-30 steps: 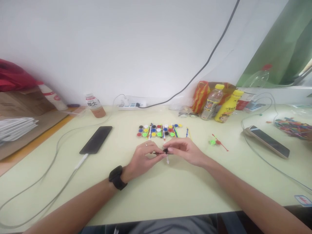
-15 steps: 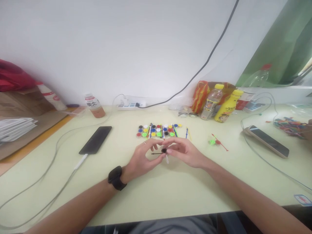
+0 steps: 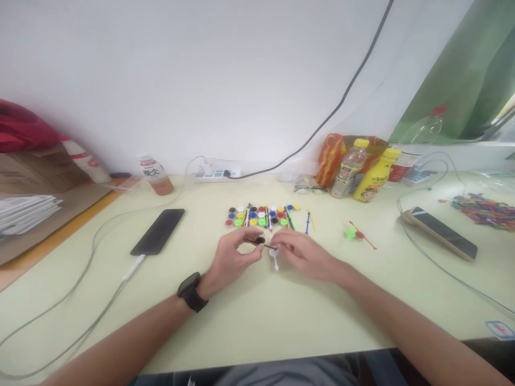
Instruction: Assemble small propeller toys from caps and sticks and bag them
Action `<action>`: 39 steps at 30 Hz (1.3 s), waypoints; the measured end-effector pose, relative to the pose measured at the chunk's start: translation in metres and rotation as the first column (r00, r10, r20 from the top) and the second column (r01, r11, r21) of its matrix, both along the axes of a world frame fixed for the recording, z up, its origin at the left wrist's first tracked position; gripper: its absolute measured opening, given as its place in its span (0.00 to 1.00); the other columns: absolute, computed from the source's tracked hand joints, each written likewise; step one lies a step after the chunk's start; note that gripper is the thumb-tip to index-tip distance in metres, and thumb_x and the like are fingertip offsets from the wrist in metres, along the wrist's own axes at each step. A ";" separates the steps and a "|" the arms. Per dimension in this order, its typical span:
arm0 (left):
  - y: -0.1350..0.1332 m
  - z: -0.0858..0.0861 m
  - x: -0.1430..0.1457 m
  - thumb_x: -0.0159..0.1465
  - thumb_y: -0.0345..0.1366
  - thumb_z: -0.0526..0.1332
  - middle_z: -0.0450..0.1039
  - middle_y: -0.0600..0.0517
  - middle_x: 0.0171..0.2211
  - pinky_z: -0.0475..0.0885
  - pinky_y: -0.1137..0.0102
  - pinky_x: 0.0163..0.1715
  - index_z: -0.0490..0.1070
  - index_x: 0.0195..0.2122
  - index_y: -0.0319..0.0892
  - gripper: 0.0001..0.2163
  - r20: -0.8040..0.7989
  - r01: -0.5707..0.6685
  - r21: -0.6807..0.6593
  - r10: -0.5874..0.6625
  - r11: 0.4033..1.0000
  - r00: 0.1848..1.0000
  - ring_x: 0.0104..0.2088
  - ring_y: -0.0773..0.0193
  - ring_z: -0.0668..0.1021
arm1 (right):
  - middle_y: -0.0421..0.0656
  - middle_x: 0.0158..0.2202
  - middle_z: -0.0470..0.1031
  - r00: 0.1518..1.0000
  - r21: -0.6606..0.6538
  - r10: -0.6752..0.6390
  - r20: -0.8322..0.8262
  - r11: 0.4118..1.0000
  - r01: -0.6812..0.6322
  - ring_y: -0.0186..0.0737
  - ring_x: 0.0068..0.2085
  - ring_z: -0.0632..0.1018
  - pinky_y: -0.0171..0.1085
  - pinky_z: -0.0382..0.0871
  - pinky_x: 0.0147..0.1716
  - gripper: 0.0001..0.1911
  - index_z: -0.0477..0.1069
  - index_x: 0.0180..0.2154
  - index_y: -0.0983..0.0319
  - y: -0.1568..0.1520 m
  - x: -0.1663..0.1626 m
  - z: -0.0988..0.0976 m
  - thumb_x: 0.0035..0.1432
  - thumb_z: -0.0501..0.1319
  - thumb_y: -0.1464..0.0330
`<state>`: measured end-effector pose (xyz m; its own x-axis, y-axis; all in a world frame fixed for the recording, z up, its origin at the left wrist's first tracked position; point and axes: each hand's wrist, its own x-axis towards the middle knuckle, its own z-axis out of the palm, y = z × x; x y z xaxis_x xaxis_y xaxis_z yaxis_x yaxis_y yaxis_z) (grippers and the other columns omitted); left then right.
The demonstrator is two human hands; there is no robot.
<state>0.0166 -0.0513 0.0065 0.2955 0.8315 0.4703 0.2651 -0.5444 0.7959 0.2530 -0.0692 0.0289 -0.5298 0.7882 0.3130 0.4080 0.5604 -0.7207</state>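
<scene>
Pinched between the thumb and fingers of my left hand (image 3: 237, 254) is a small black plastic disc (image 3: 260, 240). A thin black stick (image 3: 270, 247) sticks out of the disc toward the right. My right hand (image 3: 303, 254) has its fingertips closed at the far end of this stick. Just below those fingertips is a white arrow-tipped piece (image 3: 276, 261); whether it touches the stick or lies on the table I cannot tell. Beyond both hands are rows of coloured discs (image 3: 262, 222) with arrow sticks (image 3: 288, 214) laid between them.
A blue stick (image 3: 308, 222) and a red-and-green assembled piece (image 3: 359, 235) lie to the right. A charging phone (image 3: 158, 231) is at left, another phone (image 3: 442, 234) at right. Bottles (image 3: 372, 177), eyeglasses (image 3: 309, 189) and a power strip (image 3: 217, 176) stand along the wall.
My left hand has moved slightly left with the black disc, and the stick now points toward my right hand. The right fingers have come off the disc, and more of the white piece shows.
</scene>
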 end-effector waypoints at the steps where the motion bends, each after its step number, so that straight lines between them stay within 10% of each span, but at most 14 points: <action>1: 0.000 0.000 0.000 0.63 0.32 0.68 0.82 0.49 0.41 0.80 0.68 0.44 0.78 0.48 0.42 0.12 0.009 0.009 -0.008 -0.009 1.000 1.000 0.40 0.61 0.83 | 0.45 0.41 0.76 0.997 0.032 0.046 0.062 0.998 -0.048 0.42 0.42 0.76 0.41 0.69 0.44 0.12 0.73 0.40 0.60 -0.001 0.001 0.001 0.71 0.51 0.71; 12: -0.002 0.008 0.002 0.60 0.33 0.70 0.81 0.47 0.38 0.80 0.68 0.40 0.79 0.42 0.39 0.09 0.065 0.062 -0.134 -0.054 0.989 0.996 0.36 0.63 0.82 | 0.41 0.33 0.75 0.943 -0.073 0.038 0.332 0.997 -0.015 0.37 0.34 0.74 0.36 0.66 0.35 0.07 0.72 0.30 0.60 0.003 0.029 0.019 0.62 0.61 0.71; 25: -0.007 0.008 0.004 0.62 0.34 0.70 0.78 0.46 0.43 0.78 0.63 0.48 0.70 0.39 0.41 0.09 0.103 0.213 -0.254 -0.192 0.944 0.976 0.43 0.61 0.81 | 0.41 0.36 0.77 0.741 0.047 -0.278 0.611 0.947 0.316 0.41 0.37 0.76 0.37 0.62 0.37 0.05 0.70 0.33 0.58 0.012 0.081 0.036 0.56 0.59 0.75; 29: -0.007 0.009 0.005 0.62 0.36 0.71 0.77 0.49 0.41 0.78 0.64 0.47 0.71 0.43 0.42 0.12 0.120 0.221 -0.296 -0.193 0.929 0.974 0.41 0.62 0.80 | 0.42 0.36 0.77 0.875 -0.060 -0.127 0.466 0.983 0.175 0.41 0.36 0.74 0.37 0.61 0.35 0.11 0.72 0.36 0.58 0.007 0.065 0.044 0.68 0.57 0.60; 33: -0.006 0.008 0.004 0.61 0.41 0.73 0.77 0.49 0.39 0.78 0.65 0.43 0.75 0.41 0.42 0.12 0.103 0.231 -0.331 -0.208 0.915 0.973 0.37 0.63 0.79 | 0.40 0.34 0.74 0.912 -0.111 0.027 0.410 0.994 0.021 0.40 0.35 0.71 0.36 0.59 0.33 0.15 0.69 0.35 0.59 0.003 0.052 0.039 0.59 0.66 0.54; 39: -0.005 0.011 0.002 0.63 0.41 0.72 0.78 0.45 0.46 0.79 0.64 0.47 0.76 0.46 0.42 0.13 0.177 0.317 -0.410 -0.266 0.855 0.948 0.43 0.58 0.82 | 0.40 0.31 0.70 0.970 -0.113 0.125 0.207 0.988 -0.103 0.38 0.31 0.68 0.37 0.60 0.34 0.16 0.66 0.37 0.59 0.001 0.043 0.027 0.73 0.47 0.58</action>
<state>0.0182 -0.0566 0.0177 0.5238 0.8416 0.1320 0.0455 -0.1823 0.9822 0.2957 -0.0683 0.0562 -0.6638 0.7405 0.1051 0.4960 0.5411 -0.6791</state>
